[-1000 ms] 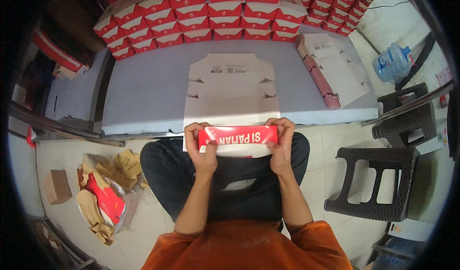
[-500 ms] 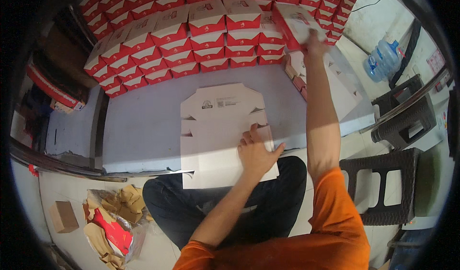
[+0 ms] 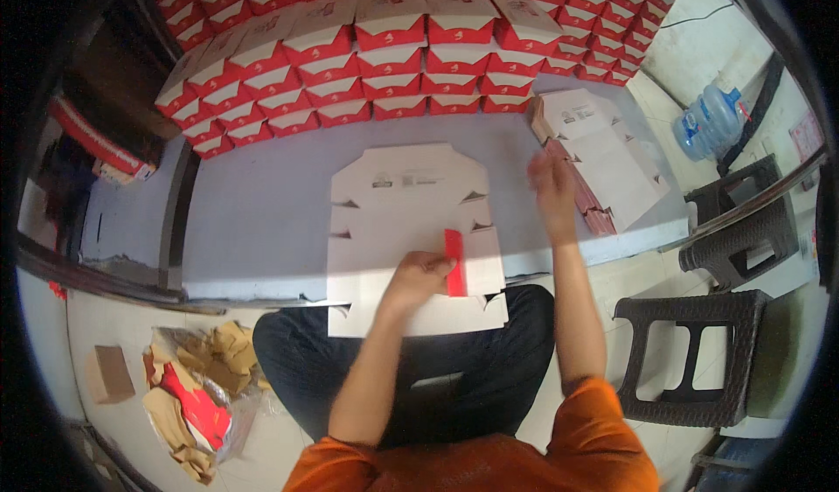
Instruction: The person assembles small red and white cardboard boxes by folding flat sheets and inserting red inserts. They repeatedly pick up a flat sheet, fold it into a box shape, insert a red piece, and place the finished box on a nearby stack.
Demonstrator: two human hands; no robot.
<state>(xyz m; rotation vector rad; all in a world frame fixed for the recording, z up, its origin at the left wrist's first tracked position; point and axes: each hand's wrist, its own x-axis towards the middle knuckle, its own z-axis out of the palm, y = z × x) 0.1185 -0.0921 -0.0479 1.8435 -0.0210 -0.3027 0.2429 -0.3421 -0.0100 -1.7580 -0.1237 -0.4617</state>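
The left hand (image 3: pixel 418 275) rests on a flat, unfolded cardboard box blank (image 3: pixel 411 230) that lies white side up on the grey surface (image 3: pixel 253 221), its near edge hanging over toward the person's lap; the grip of that hand pinches a red flap (image 3: pixel 454 263) and holds it upright. The right hand (image 3: pixel 552 188) hovers blurred over the surface between the blank and a stack of flat blanks (image 3: pixel 603 155), fingers loosely spread and holding nothing. Rows of folded red-and-white boxes (image 3: pixel 393 38) stand along the far edge.

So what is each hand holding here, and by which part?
The left hand lifts the flat cardboard blank by a red side flap. The right hand, blurred, hovers empty.
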